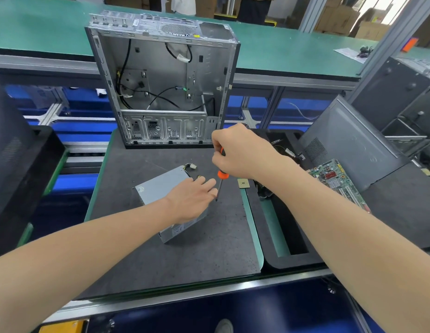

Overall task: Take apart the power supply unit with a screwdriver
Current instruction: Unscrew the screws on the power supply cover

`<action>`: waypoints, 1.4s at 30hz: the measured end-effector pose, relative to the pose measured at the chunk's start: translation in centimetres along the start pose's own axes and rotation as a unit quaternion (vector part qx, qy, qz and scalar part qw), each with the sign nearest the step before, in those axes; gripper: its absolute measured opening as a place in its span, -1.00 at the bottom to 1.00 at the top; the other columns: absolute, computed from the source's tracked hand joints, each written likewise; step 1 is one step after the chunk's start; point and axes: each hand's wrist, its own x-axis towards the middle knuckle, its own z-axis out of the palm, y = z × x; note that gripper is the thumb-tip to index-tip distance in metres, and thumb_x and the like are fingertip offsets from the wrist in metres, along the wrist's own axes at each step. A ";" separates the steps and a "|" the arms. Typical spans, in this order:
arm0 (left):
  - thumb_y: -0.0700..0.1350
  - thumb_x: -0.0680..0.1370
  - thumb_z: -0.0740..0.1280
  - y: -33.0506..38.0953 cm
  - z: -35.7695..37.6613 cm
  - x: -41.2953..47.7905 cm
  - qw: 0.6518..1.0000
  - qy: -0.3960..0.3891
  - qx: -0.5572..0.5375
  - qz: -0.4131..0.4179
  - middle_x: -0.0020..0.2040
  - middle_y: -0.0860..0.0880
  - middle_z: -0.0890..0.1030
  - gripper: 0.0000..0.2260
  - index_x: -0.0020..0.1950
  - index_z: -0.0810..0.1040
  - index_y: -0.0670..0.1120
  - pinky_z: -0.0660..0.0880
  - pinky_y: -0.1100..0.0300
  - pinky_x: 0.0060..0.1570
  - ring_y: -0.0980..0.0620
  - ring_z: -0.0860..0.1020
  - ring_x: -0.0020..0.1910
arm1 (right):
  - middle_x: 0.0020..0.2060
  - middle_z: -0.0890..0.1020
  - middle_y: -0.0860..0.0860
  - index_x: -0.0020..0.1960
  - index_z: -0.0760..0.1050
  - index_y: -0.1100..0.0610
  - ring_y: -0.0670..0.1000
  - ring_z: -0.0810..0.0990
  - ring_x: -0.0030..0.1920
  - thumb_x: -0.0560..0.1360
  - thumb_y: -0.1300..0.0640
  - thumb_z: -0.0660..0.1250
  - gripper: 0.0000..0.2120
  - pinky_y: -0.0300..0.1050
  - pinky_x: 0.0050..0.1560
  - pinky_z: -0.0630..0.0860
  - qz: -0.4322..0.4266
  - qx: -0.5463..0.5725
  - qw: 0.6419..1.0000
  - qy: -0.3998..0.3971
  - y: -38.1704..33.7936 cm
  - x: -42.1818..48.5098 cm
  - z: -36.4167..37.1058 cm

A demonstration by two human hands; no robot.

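Note:
The grey metal power supply unit [158, 186] lies flat on the dark mat [185, 255] in the middle of the bench, with a short cable and plug at its far corner. My left hand [192, 200] rests on its top with fingers spread and fairly straight. My right hand [238, 152] grips the orange-and-black handle of a screwdriver [220, 175], held nearly upright. The shaft points down, and its tip sits at the unit's right edge, just beside my left fingertips. My left hand hides the unit's near right part.
An empty computer case [161, 80] stands upright at the mat's far edge, loose cables inside. To the right lie a black tray [281, 236], a small chip [242, 183], a green circuit board [336, 179] and a leaning grey side panel [348, 145]. A black tray sits at the left.

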 end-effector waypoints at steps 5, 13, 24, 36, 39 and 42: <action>-0.18 0.67 0.14 0.5 0.4 0.8 0.999 -0.004 0.036 -0.013 0.03 -0.05 0.39 -0.85 0.07 0.49 -0.10 0.27 0.07 -0.24 -0.09 0.39 0.08 | -0.14 0.56 0.11 -0.02 0.47 0.17 0.20 0.59 -0.14 0.55 0.15 0.27 -0.91 0.05 -0.17 0.59 0.006 0.002 1.000 -0.010 0.0 -0.3 0.2; -0.09 0.75 0.07 0.0 1.6 1.6 0.999 0.020 -0.024 -0.026 -0.13 -0.09 0.28 -0.71 0.28 0.56 -0.06 0.47 0.06 -0.02 0.02 0.34 0.03 | -0.16 0.56 0.11 -0.03 0.48 0.20 0.20 0.60 -0.14 0.54 0.17 0.27 -0.91 0.02 -0.22 0.53 0.008 0.003 1.000 -0.009 0.4 -0.6 0.3; -0.10 0.73 0.22 -7.5 1.7 -2.8 0.887 0.126 -0.351 -0.273 0.06 -0.06 0.42 -0.88 0.08 0.45 -0.14 0.49 -0.11 0.04 -0.14 0.50 -0.07 | -0.15 0.59 0.05 -0.05 0.50 0.11 0.13 0.57 -0.09 0.48 0.13 0.35 -0.91 0.07 -0.10 0.62 -0.006 0.039 0.999 0.003 -1.2 0.8 -0.2; -0.22 0.63 0.39 -11.6 8.6 -11.2 0.773 0.119 -0.416 -0.464 -0.01 -0.06 0.60 -0.94 0.06 0.65 -0.11 0.40 0.21 0.06 0.01 0.52 -0.05 | -0.15 0.57 0.08 -0.02 0.40 0.08 0.14 0.56 -0.16 0.35 0.22 0.41 -0.72 0.18 -0.17 0.67 -0.045 0.106 0.993 -0.020 -7.6 4.8 1.2; -0.23 0.58 0.45 -11.5 9.8 -12.1 0.773 0.107 -0.435 -0.450 -0.10 -0.01 0.61 -0.95 -0.02 0.67 -0.08 0.47 0.17 0.07 0.04 0.55 -0.12 | -0.16 0.57 0.08 -0.03 0.41 0.10 0.15 0.54 -0.12 0.35 0.22 0.39 -0.76 0.20 -0.15 0.65 -0.056 0.090 0.994 -0.022 -8.6 5.9 1.7; -0.19 0.54 0.52 -11.5 10.5 -12.2 0.773 0.092 -0.446 -0.442 -0.16 0.05 0.57 -0.93 -0.05 0.68 -0.05 0.48 0.20 0.00 0.09 0.55 -0.17 | -0.13 0.55 0.11 -0.05 0.40 0.09 0.19 0.54 -0.10 0.35 0.21 0.38 -0.77 0.18 -0.15 0.62 -0.061 0.070 0.995 -0.026 -9.1 6.8 2.3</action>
